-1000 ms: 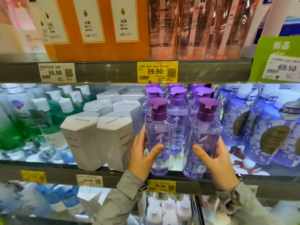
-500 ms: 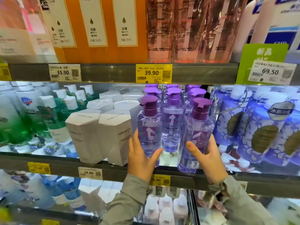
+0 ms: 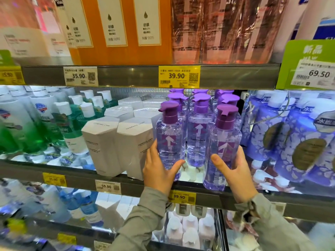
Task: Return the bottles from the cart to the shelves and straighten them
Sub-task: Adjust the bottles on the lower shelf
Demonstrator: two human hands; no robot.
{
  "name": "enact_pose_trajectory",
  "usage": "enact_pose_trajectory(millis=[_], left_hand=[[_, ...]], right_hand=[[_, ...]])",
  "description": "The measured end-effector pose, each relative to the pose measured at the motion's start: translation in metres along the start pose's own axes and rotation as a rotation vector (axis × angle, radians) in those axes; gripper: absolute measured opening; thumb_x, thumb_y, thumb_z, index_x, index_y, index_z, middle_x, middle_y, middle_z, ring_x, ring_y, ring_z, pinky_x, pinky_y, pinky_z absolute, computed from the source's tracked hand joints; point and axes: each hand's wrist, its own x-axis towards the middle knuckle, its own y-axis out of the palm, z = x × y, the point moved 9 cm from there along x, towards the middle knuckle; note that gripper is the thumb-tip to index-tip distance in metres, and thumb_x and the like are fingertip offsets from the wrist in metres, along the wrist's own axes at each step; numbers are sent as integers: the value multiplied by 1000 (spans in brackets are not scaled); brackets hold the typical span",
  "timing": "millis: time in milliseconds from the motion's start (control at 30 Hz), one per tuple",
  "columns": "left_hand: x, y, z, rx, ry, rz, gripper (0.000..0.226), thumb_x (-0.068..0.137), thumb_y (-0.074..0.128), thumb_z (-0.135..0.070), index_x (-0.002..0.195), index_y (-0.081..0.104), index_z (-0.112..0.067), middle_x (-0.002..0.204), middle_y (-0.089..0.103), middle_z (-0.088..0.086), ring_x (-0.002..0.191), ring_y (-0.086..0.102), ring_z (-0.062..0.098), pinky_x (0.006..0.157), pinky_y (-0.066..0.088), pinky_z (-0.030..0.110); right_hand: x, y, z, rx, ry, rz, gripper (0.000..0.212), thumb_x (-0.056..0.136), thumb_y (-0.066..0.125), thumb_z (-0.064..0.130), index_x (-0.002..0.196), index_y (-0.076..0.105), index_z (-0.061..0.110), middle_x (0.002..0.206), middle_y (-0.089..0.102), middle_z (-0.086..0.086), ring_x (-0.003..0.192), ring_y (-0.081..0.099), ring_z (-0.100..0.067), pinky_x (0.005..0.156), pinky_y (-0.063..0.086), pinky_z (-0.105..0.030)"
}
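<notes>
At the front edge of the lit shelf (image 3: pixel 81 178), the left grip (image 3: pixel 159 171) clasps the left purple bottle (image 3: pixel 169 140) and the right grip (image 3: pixel 235 171) clasps the right purple bottle (image 3: pixel 223 151). White boxes (image 3: pixel 101 142) stand at 9 o'clock, flowered bottles (image 3: pixel 299 134) at 3 o'clock.

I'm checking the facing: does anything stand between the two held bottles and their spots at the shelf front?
Nothing visible. The left hand grips the left purple-capped bottle, the right hand the right purple-capped bottle, both at the shelf edge; matching bottles stand behind.
</notes>
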Motion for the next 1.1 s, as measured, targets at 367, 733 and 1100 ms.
enact_pose_trajectory(millis=[367,733,1100], left_hand=[[1,1,-1,39,13,14,91,64,79,-43,137,38,-8,132,50,11,120,51,28,95,46,40],[1,1,1,14,-14,22,96,59,66,-56,137,38,-8,133,51,11,120,51,29,95,47,42],[1,4,-1,1,-17,28,92,60,69,-52,135,39,-8,130,52,9,119,52,25,94,46,35]], right_hand=[[-8,52,-12,-126,14,87,93,75,58,70,146,14,28,153,28,1,141,28,-11,115,29,-42],[-13,38,-8,-193,-51,13,70,80,64,50,139,30,33,138,42,8,130,39,0,110,35,-27],[-5,36,-7,-296,-113,-3,74,78,60,46,142,34,19,123,40,18,121,45,-3,105,42,-37]])
